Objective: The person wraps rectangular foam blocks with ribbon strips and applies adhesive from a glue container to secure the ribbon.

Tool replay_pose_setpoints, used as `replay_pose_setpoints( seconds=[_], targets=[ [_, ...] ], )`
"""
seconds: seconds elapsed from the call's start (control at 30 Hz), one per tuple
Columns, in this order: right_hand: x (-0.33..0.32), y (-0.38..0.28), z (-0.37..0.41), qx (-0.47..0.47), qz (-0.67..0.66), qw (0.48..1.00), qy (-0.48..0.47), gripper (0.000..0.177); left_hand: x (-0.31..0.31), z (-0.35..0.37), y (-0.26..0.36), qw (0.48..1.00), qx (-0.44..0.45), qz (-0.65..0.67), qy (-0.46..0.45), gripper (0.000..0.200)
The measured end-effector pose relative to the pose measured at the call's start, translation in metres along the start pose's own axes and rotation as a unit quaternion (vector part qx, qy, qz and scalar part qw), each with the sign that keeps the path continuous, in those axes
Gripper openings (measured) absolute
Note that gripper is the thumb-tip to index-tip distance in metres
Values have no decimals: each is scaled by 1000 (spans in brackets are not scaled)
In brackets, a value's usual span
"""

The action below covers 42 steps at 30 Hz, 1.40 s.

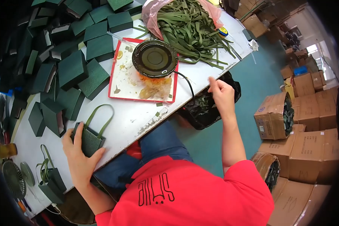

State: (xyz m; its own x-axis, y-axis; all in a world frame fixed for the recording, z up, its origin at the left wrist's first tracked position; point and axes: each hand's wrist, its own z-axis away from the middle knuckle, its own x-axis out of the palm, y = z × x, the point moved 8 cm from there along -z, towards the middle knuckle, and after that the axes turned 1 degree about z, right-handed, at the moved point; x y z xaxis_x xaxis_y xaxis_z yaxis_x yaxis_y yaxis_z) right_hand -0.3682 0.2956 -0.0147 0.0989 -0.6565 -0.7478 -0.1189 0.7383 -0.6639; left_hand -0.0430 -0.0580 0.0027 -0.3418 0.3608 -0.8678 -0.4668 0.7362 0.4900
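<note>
My left hand [80,154] rests around a small dark green box [91,142] on the white table, thumb on one side and fingers on the other. A green ribbon handle [108,122] loops up from that box. My right hand [221,94] is raised past the table edge with its fingers curled together; anything between them is too small to make out. Between the hands, a round black pot [154,58] of dark liquid sits on a stained white board with a red rim [118,88]. Green ribbon strips [194,30] spill from a pink plastic bag [150,19] behind the pot.
Many green boxes [72,69] are piled at the left. Finished-looking boxes with handles [53,184] stand near a green fan [14,179]. A black cord [188,82] hangs over the edge above a black bag [207,109]. Cartons [309,150] are stacked at right.
</note>
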Motion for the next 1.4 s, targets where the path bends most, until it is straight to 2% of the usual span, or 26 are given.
replay_pose_setpoints(
  seconds=[0.07, 0.1, 0.13, 0.2, 0.23, 0.3, 0.33, 0.43, 0.5, 0.53, 0.57, 0.67, 0.8, 0.83, 0.9, 0.93, 0.97, 1.07, 1.23, 1.37, 1.4],
  targets=[
    [-10, 10, -13, -33, -18, 998, 58, 37, -1, 2, -15, 999, -34, 18, -18, 74],
    [-16, 15, -21, -70, 3, 992, 103, 29, -5, 3, -16, 998, -44, 37, -26, 55],
    [-22, 13, -27, -162, -5, 972, 171, 22, -5, 3, -24, 997, -51, 51, -11, 52],
    [-20, 22, -45, -109, -43, 982, 145, 22, -5, 2, -42, 995, -65, 78, 20, 45],
    [-15, 25, -52, -88, -94, 984, 123, 23, -1, 6, -59, 980, -158, 121, -7, 42],
    [0, 29, -62, -44, -191, 978, 75, 25, 6, 10, -84, 957, -233, 175, -3, 35],
    [5, 24, -63, -53, -181, 980, 69, 25, 8, 13, -94, 942, -270, 201, -1, 32],
    [19, -1, -63, -79, -147, 984, 66, 27, -5, 8, -88, 964, -218, 146, 36, 21],
    [26, -10, -69, -99, -109, 985, 85, 29, -27, 7, -60, 974, -47, 155, 161, 26],
    [28, -12, -73, -109, -89, 985, 95, 30, -37, 12, -47, 961, 40, 157, 222, 32],
    [31, -12, -79, -130, -70, 983, 107, 30, -43, 14, -39, 965, 68, 124, 223, 38],
    [31, -35, -79, -182, 6, 972, 149, 29, -53, 12, 11, 961, 177, -53, 206, 29],
    [43, -36, -94, -223, 101, 956, 163, 26, -17, 2, 18, 990, 126, 51, 27, 29],
    [41, -29, -98, -195, 42, 968, 151, 25, -10, 0, 21, 991, 131, 28, -9, 32],
    [33, -24, -96, -133, -74, 981, 124, 25, -5, -1, 24, 994, 103, -7, -24, 45],
    [33, -20, -98, -125, -86, 982, 116, 25, -3, -2, 23, 995, 90, -25, -32, 53],
    [33, -13, -101, -117, -99, 982, 109, 25, -2, -5, 25, 992, 108, -68, -16, 73],
    [32, 1, -109, -94, -81, 989, 85, 28, 4, -10, 22, 992, 84, -77, -50, 77],
    [23, -8, -104, -80, -97, 990, 56, 31, 1, -24, 30, 992, 65, -103, -34, 80],
    [6, -1, -100, -120, -123, 980, 102, 29, 4, -27, 32, 990, 52, -124, -28, 83],
    [-2, -7, -91, -138, -90, 981, 107, 27, 5, -27, 33, 989, 59, -131, -25, 82]
  ],
)
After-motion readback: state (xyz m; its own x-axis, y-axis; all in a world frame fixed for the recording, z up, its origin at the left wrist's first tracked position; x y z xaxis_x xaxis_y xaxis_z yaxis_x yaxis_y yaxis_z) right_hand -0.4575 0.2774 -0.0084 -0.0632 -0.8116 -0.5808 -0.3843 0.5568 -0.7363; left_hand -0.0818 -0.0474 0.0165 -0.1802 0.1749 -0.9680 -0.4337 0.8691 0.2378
